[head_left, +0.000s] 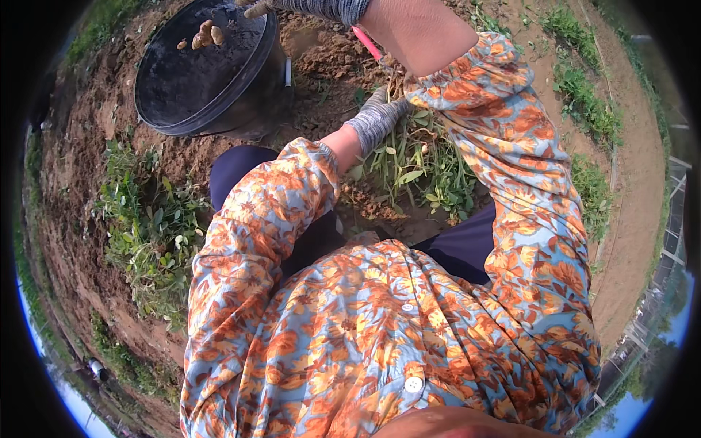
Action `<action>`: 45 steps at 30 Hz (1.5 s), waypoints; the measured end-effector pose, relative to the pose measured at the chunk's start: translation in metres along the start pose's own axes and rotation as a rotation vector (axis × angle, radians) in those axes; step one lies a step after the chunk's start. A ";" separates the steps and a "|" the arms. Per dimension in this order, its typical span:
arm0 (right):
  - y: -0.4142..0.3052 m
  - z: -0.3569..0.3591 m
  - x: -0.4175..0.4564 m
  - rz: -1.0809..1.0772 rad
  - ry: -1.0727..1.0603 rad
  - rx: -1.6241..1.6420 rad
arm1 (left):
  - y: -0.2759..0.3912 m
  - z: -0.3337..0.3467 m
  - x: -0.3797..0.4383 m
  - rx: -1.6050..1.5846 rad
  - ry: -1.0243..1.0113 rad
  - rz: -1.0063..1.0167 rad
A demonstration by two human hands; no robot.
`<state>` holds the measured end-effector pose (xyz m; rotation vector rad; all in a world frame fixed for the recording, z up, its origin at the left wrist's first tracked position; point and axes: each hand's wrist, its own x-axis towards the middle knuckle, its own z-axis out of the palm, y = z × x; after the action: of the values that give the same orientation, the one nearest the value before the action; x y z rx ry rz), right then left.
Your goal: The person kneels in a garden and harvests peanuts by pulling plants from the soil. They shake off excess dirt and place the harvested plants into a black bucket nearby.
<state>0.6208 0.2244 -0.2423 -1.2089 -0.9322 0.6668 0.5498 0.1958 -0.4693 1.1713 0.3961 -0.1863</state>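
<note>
My left hand, in a grey knit glove, is closed around the stems of an uprooted peanut plant. Its leaves spread over the soil between my knees, and a pale pod hangs among the stems. At the top edge my gloved right hand is partly cut off by the frame, its visible fingers apart. Below those fingers is a small cluster of peanuts within the mouth of a black bucket. Whether they are falling or resting inside cannot be told. No contact shows between them and my right hand.
A tool with a pink-red handle lies beyond my left hand, partly hidden by my right arm. Leafy plants are heaped at the left. Loose brown soil surrounds the bucket, and a green crop row runs along the right.
</note>
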 end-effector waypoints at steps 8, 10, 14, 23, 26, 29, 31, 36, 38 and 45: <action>0.009 -0.079 -0.065 0.184 0.101 -0.150 | 0.049 0.013 -0.043 -0.037 0.094 -0.030; 0.009 -0.103 -0.099 0.265 0.137 -0.277 | 0.045 0.014 -0.041 -0.089 0.080 0.018; 0.025 -0.102 -0.147 0.368 0.319 -0.435 | 0.038 0.021 -0.035 -0.107 0.113 0.043; 0.053 -0.099 -0.168 0.516 0.330 -1.074 | 0.014 0.031 -0.023 0.270 0.088 0.129; 0.077 -0.107 -0.185 0.245 0.402 -0.916 | 0.000 0.030 -0.021 0.453 0.108 0.208; 0.069 -0.103 -0.188 0.222 0.378 -0.899 | -0.002 0.027 -0.020 0.407 0.093 0.270; 0.060 -0.096 -0.187 0.202 0.341 -0.928 | 0.005 0.030 -0.025 0.425 0.107 0.307; 0.063 -0.087 -0.188 0.149 0.392 -0.893 | 0.014 0.031 -0.034 0.592 0.159 0.325; 0.064 -0.084 -0.190 0.043 0.410 -0.969 | 0.009 0.029 -0.031 0.562 0.147 0.363; 0.069 -0.087 -0.192 -0.060 0.341 -1.011 | 0.008 0.029 -0.029 0.391 0.072 0.249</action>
<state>0.6081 0.0384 -0.3624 -2.0849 -1.0267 -0.1290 0.5323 0.1702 -0.4411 1.6038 0.2787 -0.0027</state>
